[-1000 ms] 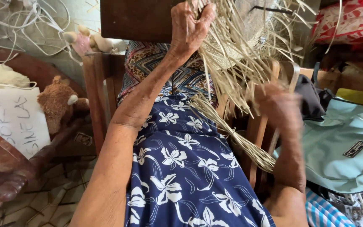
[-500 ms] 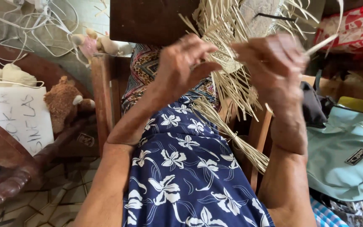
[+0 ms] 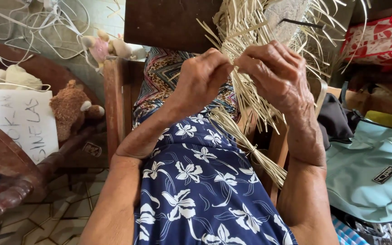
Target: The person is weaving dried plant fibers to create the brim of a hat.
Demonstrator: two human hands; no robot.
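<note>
Both hands are working up in front of the chest, close together, knuckles nearly touching. Left hand (image 3: 203,80) is curling shut, fingertips pinching thin straw strands (image 3: 250,90) at the edge of the woven piece (image 3: 246,27). Right hand (image 3: 275,75) is closing over the same strands from the other side, fingers bent down and gripping them. Loose pale strands are fanning out above and below the hands, and a tied bundle of straw (image 3: 255,154) is hanging down over the lap, lying against the blue floral dress (image 3: 196,195). A dark wooden board (image 3: 169,22) is sitting behind the weaving. A brown teddy bear (image 3: 71,106) and a white handwritten sign (image 3: 21,122) are lying off to the left; a light blue bag (image 3: 368,177) is sitting on the right, with a red and white bag (image 3: 379,41) above it.
</note>
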